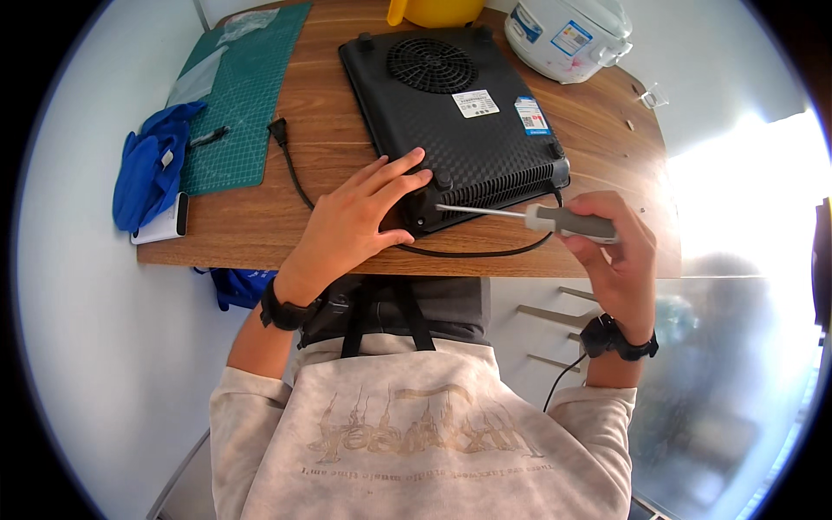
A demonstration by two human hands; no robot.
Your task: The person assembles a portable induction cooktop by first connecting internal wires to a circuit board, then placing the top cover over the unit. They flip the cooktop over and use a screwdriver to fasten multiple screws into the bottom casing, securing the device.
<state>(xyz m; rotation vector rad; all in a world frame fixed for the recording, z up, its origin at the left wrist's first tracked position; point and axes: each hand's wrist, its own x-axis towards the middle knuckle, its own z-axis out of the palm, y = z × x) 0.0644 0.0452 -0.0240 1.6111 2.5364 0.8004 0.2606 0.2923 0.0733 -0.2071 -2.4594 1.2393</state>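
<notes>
A black induction cooker [373, 104] lies upside down on the wooden table, its round fan grille, vents and stickers facing up. My right hand [614, 238] is closed round the grey handle of a screwdriver [568, 223]. Its metal shaft points left, and the tip is at the cooker's near left corner, close to a foot; whether it touches a screw I cannot tell. My left hand [360, 212] rests with fingers spread on that same corner, thumb near the front edge. A black power cord [468, 254] leaves the near right side and curves along the table's front to a plug [277, 130].
On the left lies a green cutting mat [247, 104] with clear plastic bags and a black pen. A blue cloth [156, 156] and a white box [165, 224] sit beside it. At the back stand a yellow container [442, 12] and a white rice cooker [555, 52]. Small bits lie at right.
</notes>
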